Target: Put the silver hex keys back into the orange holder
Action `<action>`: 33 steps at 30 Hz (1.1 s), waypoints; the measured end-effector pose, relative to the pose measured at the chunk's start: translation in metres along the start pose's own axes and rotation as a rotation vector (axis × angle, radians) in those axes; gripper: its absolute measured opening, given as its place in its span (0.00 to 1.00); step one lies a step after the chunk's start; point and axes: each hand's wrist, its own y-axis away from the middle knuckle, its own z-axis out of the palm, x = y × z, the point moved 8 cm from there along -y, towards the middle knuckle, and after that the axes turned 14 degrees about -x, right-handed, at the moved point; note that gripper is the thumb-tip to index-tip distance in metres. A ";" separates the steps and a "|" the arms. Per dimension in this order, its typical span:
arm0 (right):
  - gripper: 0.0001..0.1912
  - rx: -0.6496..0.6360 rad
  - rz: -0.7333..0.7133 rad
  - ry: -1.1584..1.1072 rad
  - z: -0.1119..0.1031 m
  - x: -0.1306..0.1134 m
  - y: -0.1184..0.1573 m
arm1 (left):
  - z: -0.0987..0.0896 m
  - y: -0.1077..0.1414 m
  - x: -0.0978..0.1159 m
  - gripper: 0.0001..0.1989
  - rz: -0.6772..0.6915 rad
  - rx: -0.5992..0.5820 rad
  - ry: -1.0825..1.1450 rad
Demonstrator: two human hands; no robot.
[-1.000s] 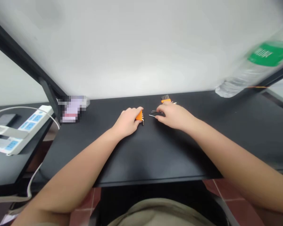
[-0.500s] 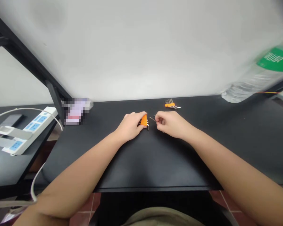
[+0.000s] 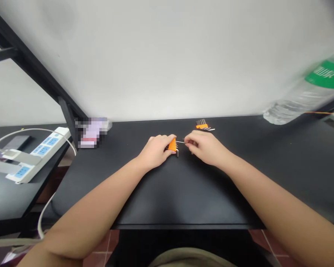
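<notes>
My left hand (image 3: 156, 151) is closed around an orange holder (image 3: 172, 144) with several metal hex keys in it; their bent ends stick out on its right side. Close by on the right, my right hand (image 3: 202, 145) pinches a thin metal hex key (image 3: 180, 142). That key's tip points left and reaches the upper right edge of the holder, though whether it sits in a slot is too small to tell. Behind my right hand, near the wall, a second orange holder (image 3: 202, 126) lies on the black table with several metal keys in it.
A large clear bottle (image 3: 295, 102) with a green label is at the back right. A partly blurred purple packet (image 3: 92, 132) lies at the back left. Further left are a white power strip (image 3: 43, 151), cables and a black frame (image 3: 36, 68).
The key in my right hand has turned from slanting to nearly level, and its tip has come up to the orange holder. The whole view has shifted slightly.
</notes>
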 end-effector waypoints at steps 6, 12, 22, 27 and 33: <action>0.09 -0.001 -0.021 0.081 0.003 -0.003 0.001 | 0.000 0.000 0.001 0.22 0.006 -0.010 -0.018; 0.12 0.038 -0.048 0.148 0.003 -0.014 0.004 | -0.002 0.000 0.007 0.18 0.020 -0.016 -0.038; 0.10 0.019 -0.048 -0.414 0.020 -0.007 -0.008 | 0.000 0.000 0.018 0.09 0.106 -0.034 -0.018; 0.09 -0.005 -0.020 -0.626 0.026 0.012 -0.012 | 0.001 -0.001 0.017 0.10 0.077 -0.054 -0.037; 0.07 0.043 0.087 -0.020 0.001 0.036 -0.005 | 0.001 -0.001 0.012 0.21 0.040 -0.030 -0.037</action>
